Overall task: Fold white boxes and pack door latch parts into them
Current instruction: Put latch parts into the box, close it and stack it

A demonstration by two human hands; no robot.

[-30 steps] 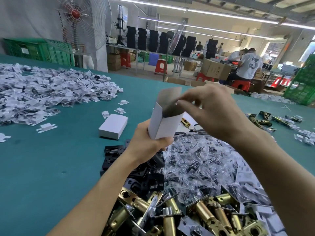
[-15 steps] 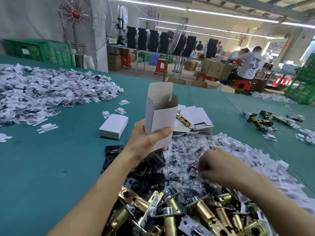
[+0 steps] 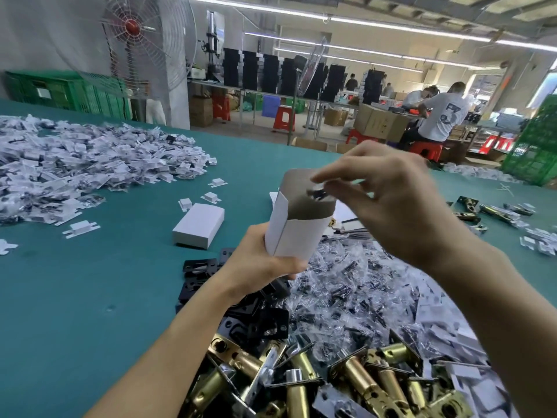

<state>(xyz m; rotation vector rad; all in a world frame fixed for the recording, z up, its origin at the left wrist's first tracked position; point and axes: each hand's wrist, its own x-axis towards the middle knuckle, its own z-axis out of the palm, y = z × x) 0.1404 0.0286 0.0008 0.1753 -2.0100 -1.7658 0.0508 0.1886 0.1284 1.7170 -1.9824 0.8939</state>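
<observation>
Your left hand (image 3: pixel 259 263) grips the white box (image 3: pixel 297 233) round its base: it's upright, top flaps open, greyish-brown inside. Your right hand (image 3: pixel 401 203) pinches a small clear packet (image 3: pixel 318 193) of dark bits at its mouth, above the brass latches (image 3: pixel 331 381) by the tabletop's (image 3: pixel 90 297) near edge.

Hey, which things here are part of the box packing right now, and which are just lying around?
In hand: open white box, held by the left hand; small bagged part, pinched by the right hand over it; bagged parts pile; brass latches; black plates.
Lying about: closed white box; fan; green crates; red stool.
</observation>
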